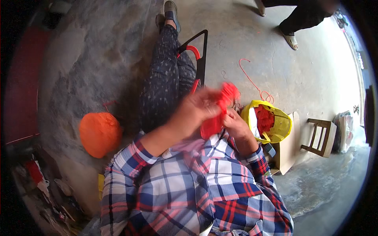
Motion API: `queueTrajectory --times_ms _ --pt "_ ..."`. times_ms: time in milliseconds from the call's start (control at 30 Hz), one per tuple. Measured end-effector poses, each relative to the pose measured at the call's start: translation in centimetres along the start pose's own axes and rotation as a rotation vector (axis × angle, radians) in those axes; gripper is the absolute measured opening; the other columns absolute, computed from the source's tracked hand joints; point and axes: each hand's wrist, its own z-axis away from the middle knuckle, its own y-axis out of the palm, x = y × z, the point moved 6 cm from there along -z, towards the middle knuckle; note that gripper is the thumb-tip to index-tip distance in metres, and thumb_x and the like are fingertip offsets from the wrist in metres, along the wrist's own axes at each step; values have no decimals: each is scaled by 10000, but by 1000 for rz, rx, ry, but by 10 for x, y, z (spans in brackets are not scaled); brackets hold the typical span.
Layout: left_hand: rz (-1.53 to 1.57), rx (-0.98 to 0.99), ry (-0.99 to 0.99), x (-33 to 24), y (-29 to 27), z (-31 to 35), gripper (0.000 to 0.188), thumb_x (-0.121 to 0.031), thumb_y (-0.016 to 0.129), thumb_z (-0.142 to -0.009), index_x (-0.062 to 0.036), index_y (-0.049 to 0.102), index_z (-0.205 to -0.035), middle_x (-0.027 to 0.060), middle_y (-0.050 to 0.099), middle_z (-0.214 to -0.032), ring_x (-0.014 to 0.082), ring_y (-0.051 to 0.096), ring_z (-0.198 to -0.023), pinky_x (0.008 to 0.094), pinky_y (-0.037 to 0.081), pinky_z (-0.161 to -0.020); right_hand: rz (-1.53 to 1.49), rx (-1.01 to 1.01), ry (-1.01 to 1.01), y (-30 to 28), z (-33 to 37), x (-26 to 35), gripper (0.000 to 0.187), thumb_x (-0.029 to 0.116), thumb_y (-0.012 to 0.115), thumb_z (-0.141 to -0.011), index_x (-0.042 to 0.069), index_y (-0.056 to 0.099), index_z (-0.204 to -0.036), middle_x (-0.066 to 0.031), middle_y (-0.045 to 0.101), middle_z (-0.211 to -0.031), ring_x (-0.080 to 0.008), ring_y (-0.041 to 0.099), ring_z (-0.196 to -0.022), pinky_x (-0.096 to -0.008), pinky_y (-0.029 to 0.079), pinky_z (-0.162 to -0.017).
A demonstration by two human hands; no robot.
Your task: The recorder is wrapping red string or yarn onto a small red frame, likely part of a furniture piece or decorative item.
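In front of my chest, both hands are at a bright red piece (212, 126) that looks like soft fabric or knotted cord. Its ruffled upper end (228, 93) is smeared by motion. My right hand (236, 125) closes round its right edge, with the thumb up against it. My left hand (199, 107) is at its left side, fingers drawn together as in a pinch and partly blurred; what they hold, if anything, I cannot make out. Just beyond my hands, a black frame with red parts (201, 67) stands by my outstretched legs (161, 78).
Right of my hands are a yellow bag (284, 128) holding red material (264, 118), cardboard (289, 151) and a wooden stool (327, 137). A red cord (249, 74) trails on the concrete floor. An orange rounded bundle (100, 134) lies left. Another person's legs (301, 19) show at upper right.
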Motion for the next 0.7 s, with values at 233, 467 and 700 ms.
queueTrajectory --times_ms 233,467,700 --pt "-698 -208 440 -39 -77 -12 340 73 603 -756 -71 643 -1061 51 611 -942 222 622 -913 338 489 -854 127 -198 -97 -69 -45 36 273 281 657 -864 46 676 -1001 -8 627 -795 -103 504 -675 -222 386 -607" --pt "-1054 -119 181 29 -59 -24 198 1 628 -736 -25 618 -932 145 580 -922 327 615 -834 389 501 -731 801 -27 -8 -34 -74 22 306 200 723 -788 -4 648 -1003 -94 616 -1043 -174 582 -955 -297 474 -808" --pt "-712 -458 124 52 -94 -30 285 -53 625 -750 -11 562 -1025 50 591 -920 182 578 -918 305 447 -874 384 -326 -443 -64 -37 76 208 192 686 -761 41 584 -860 -143 592 -1168 -189 569 -1036 -318 481 -811"
